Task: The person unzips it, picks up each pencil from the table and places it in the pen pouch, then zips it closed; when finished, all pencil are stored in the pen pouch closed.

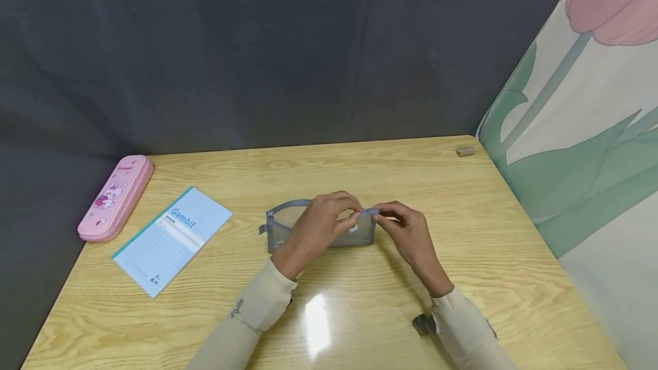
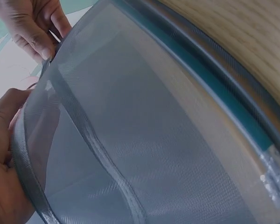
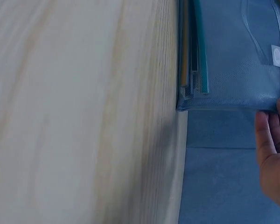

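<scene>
A grey see-through mesh pencil pouch (image 1: 277,237) stands on the table, its top edge gaping at the left end. My left hand (image 1: 324,218) reaches across it and pinches the top edge near the right end; the fingers hide whether a zipper pull is there. With thumb and fingers my right hand (image 1: 411,233) grips the pouch's upper right corner, close to the left fingertips. Through the mesh in the left wrist view shows a teal pencil (image 2: 228,107). Several long sticks, one a yellow-orange pencil (image 3: 185,51), lie along the pouch's bottom in the right wrist view.
To the left lies a light blue notebook (image 1: 172,238), slanted. Beyond it, at the table's left edge, sits a pink pencil case (image 1: 115,198) with a rabbit picture. A small brownish block (image 1: 466,151) lies at the far right corner. A dark curtain (image 1: 247,56) hangs behind the table.
</scene>
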Demonstrator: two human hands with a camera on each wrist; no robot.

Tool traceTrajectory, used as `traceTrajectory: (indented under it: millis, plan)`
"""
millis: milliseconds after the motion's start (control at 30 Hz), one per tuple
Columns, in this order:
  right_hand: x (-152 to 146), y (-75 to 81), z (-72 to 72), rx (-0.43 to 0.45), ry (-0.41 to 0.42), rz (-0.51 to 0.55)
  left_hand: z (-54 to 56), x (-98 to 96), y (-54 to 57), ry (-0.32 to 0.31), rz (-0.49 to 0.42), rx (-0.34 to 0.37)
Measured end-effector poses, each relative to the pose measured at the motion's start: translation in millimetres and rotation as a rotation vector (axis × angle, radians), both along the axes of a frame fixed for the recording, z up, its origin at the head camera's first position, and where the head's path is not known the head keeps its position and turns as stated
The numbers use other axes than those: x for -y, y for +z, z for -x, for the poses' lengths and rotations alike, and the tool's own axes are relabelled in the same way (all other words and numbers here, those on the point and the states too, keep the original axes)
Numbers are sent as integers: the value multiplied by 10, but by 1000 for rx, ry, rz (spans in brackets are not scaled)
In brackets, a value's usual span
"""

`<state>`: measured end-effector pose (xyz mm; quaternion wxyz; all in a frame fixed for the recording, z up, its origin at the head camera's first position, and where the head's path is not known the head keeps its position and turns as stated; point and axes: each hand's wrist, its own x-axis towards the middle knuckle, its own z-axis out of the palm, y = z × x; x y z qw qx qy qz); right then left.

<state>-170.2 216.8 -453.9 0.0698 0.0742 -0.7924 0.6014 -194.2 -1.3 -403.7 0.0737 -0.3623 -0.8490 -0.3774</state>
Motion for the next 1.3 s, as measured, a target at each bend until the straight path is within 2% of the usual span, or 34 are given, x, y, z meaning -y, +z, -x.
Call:
traceTrajectory:
  millis: [500,667,767,1033,1300]
  plan:
    - [5,-46,-10,-69,42,-41,-9,71,3,92,-66,85]
    - [5,-54,-21,-85,44,-62,-14,98,19,104,-60,93]
    - [24,-60,-28,-128,54,-85,-17,94,42,114,-52,105]
    - [111,-48,-9,-205,65,-116,-43,42,52,98,-60,186]
    - [114,-53,1,-216,60,-103,-41,72,42,104,-83,156]
